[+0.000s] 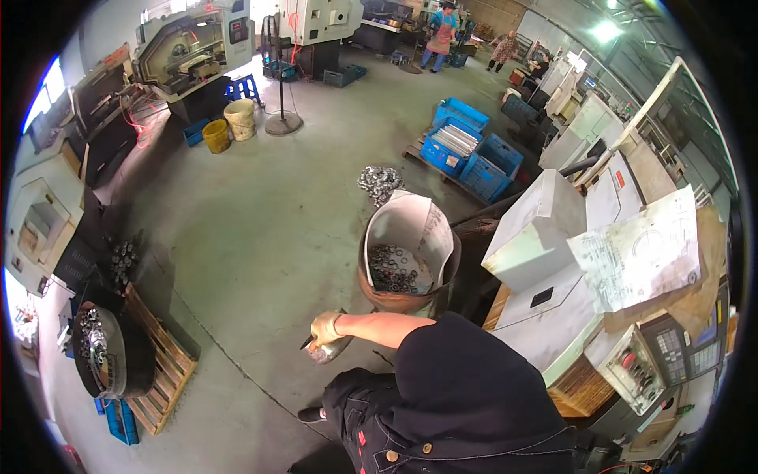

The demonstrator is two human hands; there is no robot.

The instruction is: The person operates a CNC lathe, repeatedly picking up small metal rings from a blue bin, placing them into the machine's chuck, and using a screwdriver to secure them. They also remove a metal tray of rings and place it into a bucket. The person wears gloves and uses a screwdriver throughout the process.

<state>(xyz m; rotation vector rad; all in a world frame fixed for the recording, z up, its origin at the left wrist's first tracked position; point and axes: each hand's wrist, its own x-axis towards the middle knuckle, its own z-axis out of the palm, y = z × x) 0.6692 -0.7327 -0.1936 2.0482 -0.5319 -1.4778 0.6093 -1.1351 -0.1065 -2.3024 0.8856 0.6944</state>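
Note:
My right hand (324,329) wears a pale glove and reaches out low over the floor, to the left of my body. Its fingers are closed on a silvery, rounded metal object (328,351) with a dark, handle-like end poking out on the left. The object's exact kind is too small to make out. Close by, beyond my forearm, stands a rusty round drum (369,294) lined with a white sheet. Loose metal rings (392,267) lie inside that drum. My left hand is not in view.
Coiled metal shavings (380,183) lie behind the drum. Blue crates (479,175) stand on a pallet farther back. A machine with a control panel (677,347) is at right; a wooden pallet (162,371) and a dark drum (136,359) of metal pieces at left. People (442,39) stand far off.

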